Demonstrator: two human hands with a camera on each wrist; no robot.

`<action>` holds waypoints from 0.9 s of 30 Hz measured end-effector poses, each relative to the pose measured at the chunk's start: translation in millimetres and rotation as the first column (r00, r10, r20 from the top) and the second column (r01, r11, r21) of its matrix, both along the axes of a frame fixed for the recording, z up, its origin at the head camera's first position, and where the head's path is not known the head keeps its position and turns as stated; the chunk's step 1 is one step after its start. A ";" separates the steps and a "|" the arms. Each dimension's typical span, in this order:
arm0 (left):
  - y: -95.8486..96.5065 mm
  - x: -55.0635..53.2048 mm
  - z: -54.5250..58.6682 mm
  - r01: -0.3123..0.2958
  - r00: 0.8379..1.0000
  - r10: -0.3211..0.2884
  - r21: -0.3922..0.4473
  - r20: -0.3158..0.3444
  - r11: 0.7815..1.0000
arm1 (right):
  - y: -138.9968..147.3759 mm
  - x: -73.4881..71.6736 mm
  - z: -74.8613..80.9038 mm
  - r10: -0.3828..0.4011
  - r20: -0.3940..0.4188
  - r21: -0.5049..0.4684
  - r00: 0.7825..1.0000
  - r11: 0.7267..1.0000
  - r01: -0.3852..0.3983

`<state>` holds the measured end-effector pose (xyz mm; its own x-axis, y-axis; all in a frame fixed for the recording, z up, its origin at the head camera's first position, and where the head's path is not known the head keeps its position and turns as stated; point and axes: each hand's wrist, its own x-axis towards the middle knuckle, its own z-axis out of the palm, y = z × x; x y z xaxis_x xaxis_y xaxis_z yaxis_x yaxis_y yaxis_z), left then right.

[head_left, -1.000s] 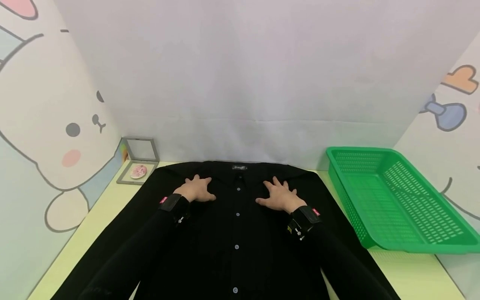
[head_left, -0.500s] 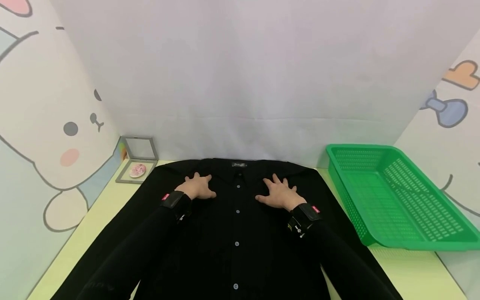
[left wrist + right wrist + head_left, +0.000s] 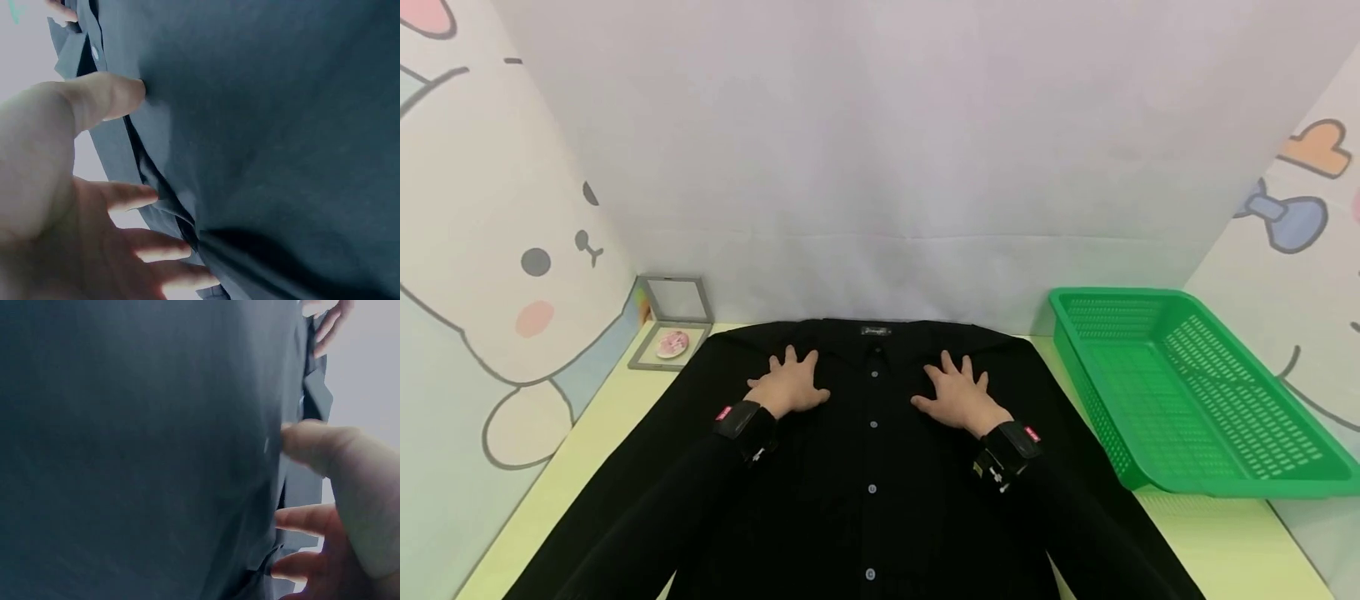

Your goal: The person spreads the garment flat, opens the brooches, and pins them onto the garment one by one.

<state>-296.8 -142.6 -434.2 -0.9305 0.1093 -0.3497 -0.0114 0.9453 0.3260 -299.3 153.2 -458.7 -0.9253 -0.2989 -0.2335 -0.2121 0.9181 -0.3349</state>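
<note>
A black button-up shirt [image 3: 820, 500] lies spread out face up, its collar and neck label [image 3: 876, 331] at the far side and a row of pale buttons down the middle. My left hand [image 3: 787, 385] rests on the shirt's upper left part, fingers spread. On the upper right part rests my right hand [image 3: 961, 398], also with its fingers apart. In the left wrist view the thumb [image 3: 115, 97] and fingertips touch the dark cloth, which is creased beside them. The right wrist view has the right thumb [image 3: 306, 442] against the cloth near small folds.
A green plastic basket [image 3: 1202, 485] stands at the right on the pale yellow table [image 3: 1217, 537]. At the back left is a grey-framed opened case [image 3: 643, 357] with a pink round item [image 3: 672, 344] in it. A white wall [image 3: 880, 150] rises behind.
The left hand has turned slightly, its fingers pointing more toward the collar. The right hand has shifted very little. The shirt lies as before; the head view has moved slightly.
</note>
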 end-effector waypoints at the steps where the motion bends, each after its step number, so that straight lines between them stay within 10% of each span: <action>1: -0.3 4.2 -0.2 0.010 1.000 -0.010 -0.011 -0.027 1.000 | -1.1 5.7 0.0 0.009 -0.017 -0.013 1.000 1.000 -0.009; 13: 3.1 93.4 -6.0 0.104 0.957 -0.128 -0.104 -0.259 0.989 | -5.5 88.6 2.6 0.039 -0.184 -0.098 0.982 0.994 -0.057; 22: 8.1 156.6 6.9 0.075 0.849 -0.145 -0.155 -0.509 0.985 | 6.6 140.7 20.9 -0.010 -0.386 -0.001 0.922 1.000 0.010; 27: 5.0 181.1 21.7 0.009 0.839 -0.075 -0.124 -0.539 0.992 | 10.5 163.9 28.0 -0.082 -0.455 -0.033 0.887 0.997 0.075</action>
